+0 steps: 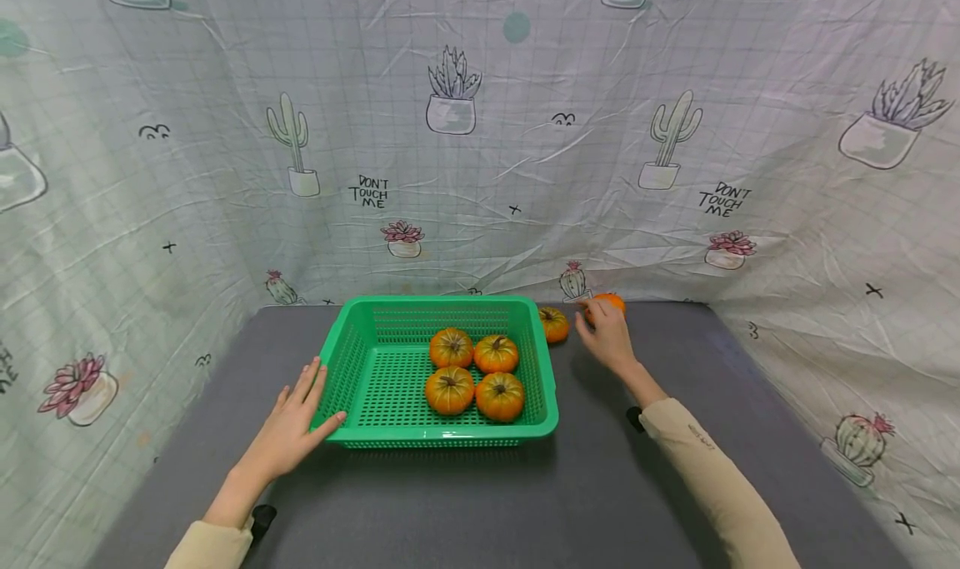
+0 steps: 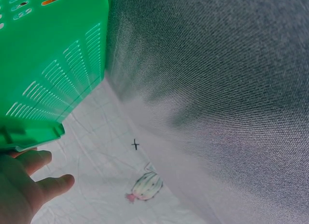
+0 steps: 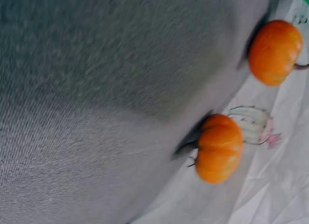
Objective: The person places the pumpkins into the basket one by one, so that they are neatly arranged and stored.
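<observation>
My left hand (image 1: 288, 427) lies against the left edge of a green plastic basket (image 1: 442, 433), fingers extended along its rim. In the left wrist view, part of that hand (image 2: 29, 180) shows under the basket's rim (image 2: 34, 134). Several small orange pumpkins (image 1: 450, 390) sit together in the basket's right half. At the back right, my right hand (image 1: 609, 340) reaches over a small pumpkin (image 1: 617, 301), fingers loosely bent; the right wrist view does not show the hand. That pumpkin (image 3: 219, 149) lies on its side there. Another pumpkin (image 1: 553, 325) stands just right of the basket.
The dark grey tabletop (image 1: 450, 511) extends around the basket. A pale cloth (image 1: 487, 177) printed with cacti hangs behind the table and along both sides, meeting the table's back edge close behind the loose pumpkins.
</observation>
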`<state>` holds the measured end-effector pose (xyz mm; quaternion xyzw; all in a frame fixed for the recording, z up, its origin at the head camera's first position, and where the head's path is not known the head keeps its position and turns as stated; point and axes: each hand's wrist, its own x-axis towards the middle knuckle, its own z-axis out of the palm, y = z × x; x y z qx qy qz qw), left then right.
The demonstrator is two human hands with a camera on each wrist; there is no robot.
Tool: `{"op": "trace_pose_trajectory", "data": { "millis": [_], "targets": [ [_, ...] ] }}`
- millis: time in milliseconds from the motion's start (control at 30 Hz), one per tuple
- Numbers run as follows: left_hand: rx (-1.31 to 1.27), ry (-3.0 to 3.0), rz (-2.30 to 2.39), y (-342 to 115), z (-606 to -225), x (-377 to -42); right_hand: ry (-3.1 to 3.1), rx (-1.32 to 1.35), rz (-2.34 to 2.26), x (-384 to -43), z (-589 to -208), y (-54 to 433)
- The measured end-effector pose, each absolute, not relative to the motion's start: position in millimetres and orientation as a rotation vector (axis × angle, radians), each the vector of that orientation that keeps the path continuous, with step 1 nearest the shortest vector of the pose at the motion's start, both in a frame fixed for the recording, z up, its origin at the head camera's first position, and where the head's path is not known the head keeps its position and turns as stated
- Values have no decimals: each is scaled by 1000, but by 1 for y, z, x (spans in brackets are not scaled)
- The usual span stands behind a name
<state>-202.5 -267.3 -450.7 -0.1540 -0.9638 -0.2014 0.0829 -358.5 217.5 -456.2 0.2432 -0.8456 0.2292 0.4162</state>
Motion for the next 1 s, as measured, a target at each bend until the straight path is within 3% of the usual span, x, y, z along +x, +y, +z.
{"op": "trace_pose_trajectory", "data": {
  "millis": [1000],
  "targets": [
    [-459, -2877, -591, -265, -447, -200, -2579, 7, 544, -394, -485, 270]
  ]
}}
